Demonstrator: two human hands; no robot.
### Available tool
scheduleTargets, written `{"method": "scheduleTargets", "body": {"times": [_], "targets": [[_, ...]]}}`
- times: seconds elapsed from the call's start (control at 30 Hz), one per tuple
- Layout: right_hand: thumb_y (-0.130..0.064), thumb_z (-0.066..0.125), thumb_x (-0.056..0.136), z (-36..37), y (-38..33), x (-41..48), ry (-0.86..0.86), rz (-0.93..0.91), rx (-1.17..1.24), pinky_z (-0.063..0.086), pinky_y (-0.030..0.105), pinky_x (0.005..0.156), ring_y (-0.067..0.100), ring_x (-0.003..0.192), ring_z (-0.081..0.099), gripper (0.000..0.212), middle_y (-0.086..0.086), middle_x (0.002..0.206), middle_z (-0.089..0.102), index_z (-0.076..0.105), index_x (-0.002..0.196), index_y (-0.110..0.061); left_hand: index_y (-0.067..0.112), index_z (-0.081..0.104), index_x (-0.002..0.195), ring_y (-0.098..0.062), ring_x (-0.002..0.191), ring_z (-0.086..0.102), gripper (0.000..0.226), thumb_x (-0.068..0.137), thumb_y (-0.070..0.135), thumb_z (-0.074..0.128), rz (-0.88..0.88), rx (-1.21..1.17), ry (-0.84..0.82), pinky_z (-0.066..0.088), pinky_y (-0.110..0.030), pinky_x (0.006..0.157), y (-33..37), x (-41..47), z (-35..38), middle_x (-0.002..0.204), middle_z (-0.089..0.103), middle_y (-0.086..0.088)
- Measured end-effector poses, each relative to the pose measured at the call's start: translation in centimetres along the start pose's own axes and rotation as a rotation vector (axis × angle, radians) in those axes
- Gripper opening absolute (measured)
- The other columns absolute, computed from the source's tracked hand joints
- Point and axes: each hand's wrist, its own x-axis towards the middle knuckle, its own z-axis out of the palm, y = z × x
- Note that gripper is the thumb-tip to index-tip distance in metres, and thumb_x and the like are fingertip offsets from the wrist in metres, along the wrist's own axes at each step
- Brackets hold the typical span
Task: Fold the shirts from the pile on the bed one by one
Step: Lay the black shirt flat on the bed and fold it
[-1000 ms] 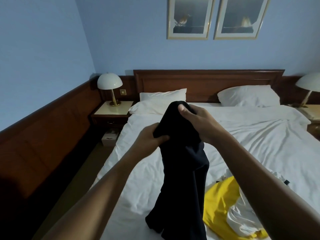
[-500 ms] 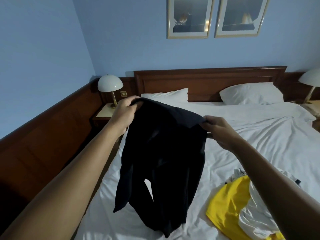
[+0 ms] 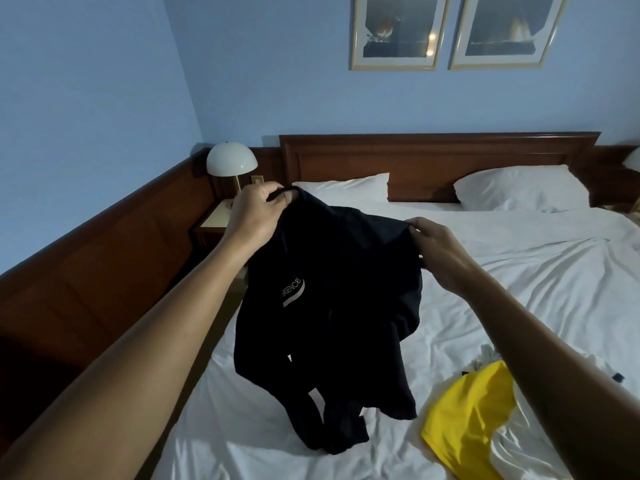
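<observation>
A black shirt (image 3: 332, 306) with a small white label hangs in the air over the white bed (image 3: 540, 292). My left hand (image 3: 256, 216) grips its upper left edge, raised near the lamp. My right hand (image 3: 436, 251) pinches the upper right edge, a little lower. The shirt's bottom hem crumples on the sheet. At the lower right lies the pile, with a yellow shirt (image 3: 467, 420) on top of a white garment (image 3: 519, 448), partly hidden under my right forearm.
Two white pillows (image 3: 346, 188) lean on the wooden headboard (image 3: 433, 150). A nightstand with a white dome lamp (image 3: 231, 164) stands left of the bed. Wooden wall panelling (image 3: 104, 271) runs along the left, leaving a narrow dark floor gap.
My hands have pulled apart and spread the bunched black shirt wide. The left hand rose toward the lamp, and a white label now shows on the shirt's front.
</observation>
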Motion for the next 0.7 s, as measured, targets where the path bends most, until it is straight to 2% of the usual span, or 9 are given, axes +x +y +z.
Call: {"method": "scheduleTargets", "body": {"times": [0.1, 0.2, 0.3, 0.33, 0.4, 0.47, 0.53, 0.63, 0.7], "targets": [[-0.031, 0.041, 0.102, 1.6, -0.4, -0.8, -0.079, -0.022, 0.007, 0.049, 0.035, 0.091, 0.017, 0.108, 0.062, 0.030, -0.001, 0.113, 0.068, 0.066, 0.118, -0.026, 0.017, 0.078, 0.095, -0.013, 0.082, 0.072, 0.025, 0.098, 0.040, 0.067, -0.060, -0.018, 0.020, 0.060, -0.046, 0.080, 0.5, -0.2, 0.5, 0.084, 0.076, 0.002], [-0.051, 0.049, 0.093, 4.5, -0.5, -2.9, -0.050, -0.129, -0.003, 0.048, 0.035, 0.104, 0.007, 0.118, 0.060, 0.045, -0.009, 0.125, 0.065, 0.054, 0.135, -0.034, 0.018, 0.075, 0.086, -0.012, 0.078, 0.071, 0.028, 0.095, 0.043, 0.069, -0.032, -0.012, 0.020, 0.059, -0.047, 0.075, 2.7, -0.6, 1.5, 0.078, 0.074, 0.002], [-0.058, 0.071, 0.085, 8.6, -0.2, -4.5, 0.001, -0.283, -0.196, 0.049, 0.023, 0.093, -0.001, 0.114, 0.058, 0.067, -0.015, 0.129, 0.059, 0.043, 0.142, -0.036, 0.019, 0.076, 0.087, -0.010, 0.077, 0.070, 0.029, 0.093, 0.046, 0.072, 0.034, -0.015, -0.032, 0.058, -0.044, 0.073, 5.0, -1.3, 2.8, 0.080, 0.075, 0.003], [-0.057, 0.076, 0.081, 9.5, 0.4, -4.4, 0.039, -0.273, -0.225, 0.050, 0.022, 0.087, -0.001, 0.110, 0.059, 0.070, -0.016, 0.126, 0.060, 0.044, 0.140, -0.034, 0.019, 0.077, 0.087, -0.008, 0.078, 0.071, 0.028, 0.092, 0.046, 0.073, 0.050, -0.032, -0.061, 0.058, -0.043, 0.075, 5.5, -1.5, 3.1, 0.082, 0.075, 0.004], [-0.054, 0.081, 0.078, 9.7, 2.7, -3.5, 0.082, -0.140, -0.175, 0.055, 0.027, 0.081, 0.001, 0.099, 0.065, 0.059, -0.016, 0.113, 0.069, 0.055, 0.127, -0.032, 0.020, 0.078, 0.086, -0.010, 0.080, 0.073, 0.024, 0.090, 0.043, 0.077, 0.044, -0.153, -0.116, 0.060, -0.045, 0.079, 5.9, -1.6, 3.1, 0.082, 0.077, 0.003], [-0.051, 0.084, 0.076, 8.5, 6.0, -2.5, -0.012, 0.005, -0.181, 0.060, 0.042, 0.082, 0.008, 0.091, 0.072, 0.041, -0.010, 0.097, 0.077, 0.070, 0.108, -0.029, 0.017, 0.079, 0.084, -0.019, 0.078, 0.074, 0.019, 0.089, 0.036, 0.081, -0.014, -0.344, -0.115, 0.059, -0.053, 0.083, 5.5, -1.3, 2.4, 0.082, 0.077, -0.005], [-0.044, 0.088, 0.074, 7.4, 9.0, -2.6, -0.172, 0.119, -0.166, 0.061, 0.049, 0.084, 0.016, 0.087, 0.076, 0.031, -0.001, 0.090, 0.079, 0.077, 0.093, -0.023, 0.020, 0.080, 0.080, -0.016, 0.078, 0.073, 0.014, 0.087, 0.032, 0.083, -0.036, -0.422, -0.087, 0.059, -0.050, 0.086, 4.7, -0.9, 1.5, 0.081, 0.078, -0.003], [-0.029, 0.089, 0.076, 6.6, 11.3, -3.1, -0.362, 0.200, -0.197, 0.061, 0.036, 0.076, 0.010, 0.080, 0.075, 0.011, -0.008, 0.081, 0.077, 0.078, 0.078, -0.031, 0.029, 0.082, 0.085, -0.011, 0.087, 0.075, 0.008, 0.087, 0.036, 0.083, -0.016, -0.351, -0.139, 0.061, -0.038, 0.091, 2.7, -0.7, 1.2, 0.087, 0.079, 0.006], [-0.019, 0.086, 0.081, 5.6, 12.3, -2.9, -0.471, 0.239, -0.224, 0.053, 0.023, 0.069, 0.005, 0.073, 0.070, 0.022, -0.013, 0.073, 0.074, 0.076, 0.070, -0.036, 0.021, 0.082, 0.095, -0.017, 0.092, 0.076, 0.021, 0.086, 0.040, 0.082, -0.060, -0.321, -0.153, 0.061, -0.042, 0.092, 0.4, -0.4, 1.4, 0.092, 0.080, 0.001]]}}
